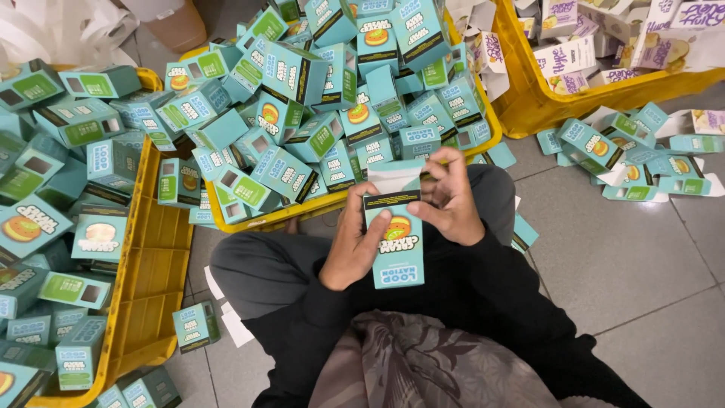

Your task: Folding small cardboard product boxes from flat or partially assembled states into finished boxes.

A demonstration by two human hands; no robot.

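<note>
While both hands grip teal carton [396, 240] | yellow crate [249, 221] heaped with cartons

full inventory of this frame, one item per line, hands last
held carton: one, teal with a black band and a burger picture, top flap open, in both hands over the lap
teal cartons: too many to count, heaped in the crates and spilling onto the floor
yellow crates: three, one left, one centre top, one top right
white and purple cartons: many, in the top right crate
flat teal cartons: a scatter, on the floor at right
tiled floor: grey, right side
left hand: grips the held carton's left side
right hand: at its top flap
</note>
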